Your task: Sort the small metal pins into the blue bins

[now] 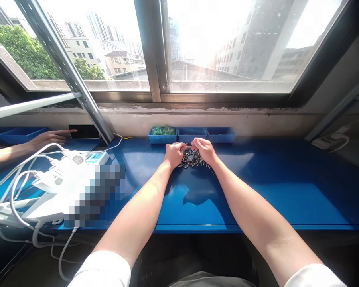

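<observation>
A pile of small dark, metallic pieces like screws or rivets (194, 159) lies on the blue table (194, 215). At the pile's left edge is my left hand (175, 154), its fingers pinched together on one of the small pieces. My right hand (204, 150) is closed at the upper right of the pile, its fingertips curled near my left hand's; what they hold is too small to make out. Behind the hands stand three joined blue bins: the left bin (163, 138) has green packets in it, beside the middle bin (192, 133) and the right bin (221, 135).
On the left are white plugs and cables (55, 175), a power strip (98, 158) and a metal frame post (86, 99). Another person's hand (52, 137) points at a dark phone (84, 131) beside more blue bins (24, 134). A window runs along the back.
</observation>
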A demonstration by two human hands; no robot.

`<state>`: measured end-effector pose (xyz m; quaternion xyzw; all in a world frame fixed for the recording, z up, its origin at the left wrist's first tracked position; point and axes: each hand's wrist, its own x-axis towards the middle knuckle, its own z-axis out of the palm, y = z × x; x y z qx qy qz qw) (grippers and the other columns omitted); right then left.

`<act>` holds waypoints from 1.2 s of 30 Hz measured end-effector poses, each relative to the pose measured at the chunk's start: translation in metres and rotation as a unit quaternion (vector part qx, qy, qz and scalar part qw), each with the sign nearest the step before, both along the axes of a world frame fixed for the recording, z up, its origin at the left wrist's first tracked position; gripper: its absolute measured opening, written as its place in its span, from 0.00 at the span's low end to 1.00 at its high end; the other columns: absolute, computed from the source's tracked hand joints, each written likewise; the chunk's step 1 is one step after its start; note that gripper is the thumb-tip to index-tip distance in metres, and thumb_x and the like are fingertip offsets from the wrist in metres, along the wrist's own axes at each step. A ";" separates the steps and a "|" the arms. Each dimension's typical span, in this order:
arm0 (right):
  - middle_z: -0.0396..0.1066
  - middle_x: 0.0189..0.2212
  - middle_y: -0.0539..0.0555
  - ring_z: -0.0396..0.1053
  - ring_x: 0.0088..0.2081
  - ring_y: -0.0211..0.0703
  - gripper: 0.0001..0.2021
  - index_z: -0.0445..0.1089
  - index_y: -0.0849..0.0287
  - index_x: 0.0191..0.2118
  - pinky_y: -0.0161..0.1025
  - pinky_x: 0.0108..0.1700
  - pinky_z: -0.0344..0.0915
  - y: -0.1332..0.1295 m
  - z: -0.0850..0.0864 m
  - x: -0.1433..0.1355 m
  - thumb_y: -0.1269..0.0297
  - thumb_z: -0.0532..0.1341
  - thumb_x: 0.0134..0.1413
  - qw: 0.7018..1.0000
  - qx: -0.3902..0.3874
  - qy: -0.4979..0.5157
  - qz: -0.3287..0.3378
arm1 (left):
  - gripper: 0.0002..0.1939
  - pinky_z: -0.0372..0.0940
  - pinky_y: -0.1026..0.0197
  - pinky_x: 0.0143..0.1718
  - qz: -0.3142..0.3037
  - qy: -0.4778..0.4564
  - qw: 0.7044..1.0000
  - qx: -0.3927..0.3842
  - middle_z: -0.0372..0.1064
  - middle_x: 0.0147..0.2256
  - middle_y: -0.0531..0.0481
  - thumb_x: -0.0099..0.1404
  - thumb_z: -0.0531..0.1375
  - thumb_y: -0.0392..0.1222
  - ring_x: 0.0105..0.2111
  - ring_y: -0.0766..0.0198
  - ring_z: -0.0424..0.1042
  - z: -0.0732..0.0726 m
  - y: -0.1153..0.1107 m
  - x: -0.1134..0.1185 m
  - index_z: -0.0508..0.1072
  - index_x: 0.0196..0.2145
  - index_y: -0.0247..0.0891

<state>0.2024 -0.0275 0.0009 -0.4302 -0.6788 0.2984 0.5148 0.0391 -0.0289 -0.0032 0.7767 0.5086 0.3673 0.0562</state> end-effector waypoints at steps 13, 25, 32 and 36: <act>0.74 0.34 0.53 0.68 0.39 0.45 0.25 0.74 0.58 0.34 0.41 0.42 0.63 0.005 -0.001 0.013 0.41 0.51 0.52 0.993 0.029 0.019 -0.109 | 0.16 0.58 0.55 0.48 0.087 -0.001 0.996 -0.032 0.73 0.42 0.47 0.63 0.53 0.46 0.46 0.56 0.69 -0.004 0.006 -0.002 0.70 0.46 0.40; 0.67 0.50 0.56 0.53 0.51 0.55 0.28 0.68 0.56 0.50 0.54 0.53 0.50 0.027 -0.009 0.035 0.45 0.43 0.57 0.931 0.000 -0.135 -0.338 | 0.13 0.58 0.51 0.47 0.156 0.017 0.985 -0.065 0.70 0.45 0.47 0.62 0.52 0.42 0.47 0.54 0.67 -0.006 0.012 -0.007 0.71 0.43 0.42; 0.46 0.64 0.56 0.49 0.55 0.61 0.29 0.58 0.50 0.60 0.58 0.52 0.52 0.029 -0.017 0.042 0.47 0.52 0.52 0.931 -0.032 -0.176 -0.317 | 0.14 0.59 0.52 0.48 0.144 0.038 0.986 -0.076 0.69 0.46 0.48 0.62 0.51 0.41 0.48 0.54 0.66 -0.008 0.014 -0.008 0.73 0.41 0.45; 0.62 0.54 0.58 0.54 0.54 0.55 0.20 0.68 0.56 0.51 0.51 0.54 0.55 0.022 -0.015 0.035 0.59 0.54 0.52 0.936 0.037 -0.194 -0.292 | 0.15 0.59 0.54 0.49 0.125 0.043 0.988 -0.078 0.69 0.48 0.48 0.62 0.51 0.44 0.49 0.54 0.66 -0.009 0.014 -0.007 0.73 0.43 0.44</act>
